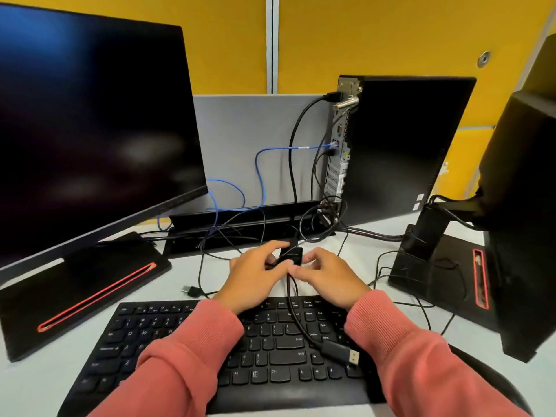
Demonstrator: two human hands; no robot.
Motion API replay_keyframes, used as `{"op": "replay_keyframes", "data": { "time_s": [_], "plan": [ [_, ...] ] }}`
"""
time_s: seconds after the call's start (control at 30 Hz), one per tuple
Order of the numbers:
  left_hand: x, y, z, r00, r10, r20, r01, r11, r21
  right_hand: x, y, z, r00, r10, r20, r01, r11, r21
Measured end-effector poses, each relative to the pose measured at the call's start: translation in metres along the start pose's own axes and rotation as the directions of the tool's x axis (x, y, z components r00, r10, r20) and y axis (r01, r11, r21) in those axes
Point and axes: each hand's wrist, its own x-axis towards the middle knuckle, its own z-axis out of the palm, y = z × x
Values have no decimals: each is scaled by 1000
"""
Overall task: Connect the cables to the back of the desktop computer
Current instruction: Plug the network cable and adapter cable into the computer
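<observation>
The black desktop computer stands upright at the back right, its rear panel turned towards me. A black cable and a blue network cable are plugged into that panel. Both my hands meet above the keyboard around a small black adapter box. My left hand grips its left side, my right hand its right side. A black cable runs from the box over the keyboard and ends in a loose plug. Another loose plug lies left of my hands.
A black keyboard lies in front of me. A large dark monitor stands at the left on a red-trimmed base. A second monitor and its stand are at the right. Tangled cables lie behind my hands.
</observation>
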Motion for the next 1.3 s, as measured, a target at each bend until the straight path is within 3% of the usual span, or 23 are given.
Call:
{"op": "replay_keyframes", "data": {
  "time_s": [0.17,0.47,0.67,0.8,1.07,1.2,1.3],
  "plan": [
    [-4,-8,-2,995,15,-102,-35,979,-202,2,-1,4,985,-10,169,14,1000,-21],
    [-16,5,-11,938,1,-346,-105,954,-281,2,5,-3,986,-5,166,-17,991,129],
    [-11,-1,-30,755,-115,-645,-235,871,-430,-1,10,-11,985,-19,172,-27,964,264],
    [-10,-7,-44,645,-169,-745,-285,852,-439,-1,15,-15,990,-62,127,10,928,372],
    [-3,-25,-44,755,-132,-642,-130,930,-344,2,11,-17,989,-84,119,16,876,483],
    [-5,-26,-38,829,-4,-559,-70,991,-112,1,1,-14,991,-56,121,-7,882,470],
    [-9,-21,-34,831,84,-550,-24,993,116,0,-7,-10,990,-48,130,-14,900,435]
  ]
}}
